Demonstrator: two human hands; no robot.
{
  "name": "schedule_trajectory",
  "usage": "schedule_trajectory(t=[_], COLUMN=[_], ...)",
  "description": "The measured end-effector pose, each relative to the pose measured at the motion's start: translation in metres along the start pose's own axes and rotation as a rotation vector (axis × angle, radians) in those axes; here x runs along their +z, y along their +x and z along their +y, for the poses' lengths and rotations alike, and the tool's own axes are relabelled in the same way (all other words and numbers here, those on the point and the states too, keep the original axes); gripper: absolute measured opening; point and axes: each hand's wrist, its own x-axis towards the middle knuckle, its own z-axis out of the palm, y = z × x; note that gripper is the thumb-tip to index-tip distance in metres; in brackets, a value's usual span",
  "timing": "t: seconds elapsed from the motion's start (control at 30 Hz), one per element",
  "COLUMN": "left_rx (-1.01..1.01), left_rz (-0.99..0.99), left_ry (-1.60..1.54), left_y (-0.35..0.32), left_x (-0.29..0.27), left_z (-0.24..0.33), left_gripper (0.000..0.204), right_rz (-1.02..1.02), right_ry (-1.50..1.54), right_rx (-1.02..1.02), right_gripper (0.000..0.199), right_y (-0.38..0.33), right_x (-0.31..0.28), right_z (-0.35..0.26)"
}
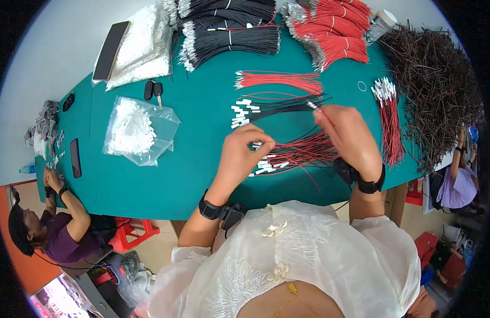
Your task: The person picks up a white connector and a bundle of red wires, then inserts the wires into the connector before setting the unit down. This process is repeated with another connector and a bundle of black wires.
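R hand (352,133) pinches conn. (312,105) beyond red/blk wires (304,150); L hand (238,152) by wires, can't tell if holding. Conn. prob. light, stiff; grip sides.

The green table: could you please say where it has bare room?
The green table is bare between the clear bag and the left hand, and from that bag to the front edge. It is crowded beside the right hand, with loose wires, and at the back, with black bundles.
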Motion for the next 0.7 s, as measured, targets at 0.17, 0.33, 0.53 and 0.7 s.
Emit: schedule_trajectory(t=[0.17,0.33,0.53,0.7], left_rx=[-0.014,0.045,0.180,-0.051], left_rz=[-0.028,0.231,0.212,0.163], left_ry=[0.213,0.394,0.663,0.313], left_y=[-0.002,0.035,0.062,0.053], left_x=[0.000,-0.028,-0.027,-0.031], left_z=[-0.006,-0.020,-0.043,-0.027], left_gripper=[0.015,0.012,0.009,0.006], right_rz=[0.076,0.102,0.119,0.099], right_ry=[0.173,0.277,0.399,0.502], right_rx=[0.158,0.088,0.068,0.118], right_gripper=[0.024,0.020,0.018,0.017], right_y=[0.005,0.014,0.022,0.025], right_x=[0.003,0.015,0.038,0.038], right_z=[0.001,-0.012,-0.023,-0.021])
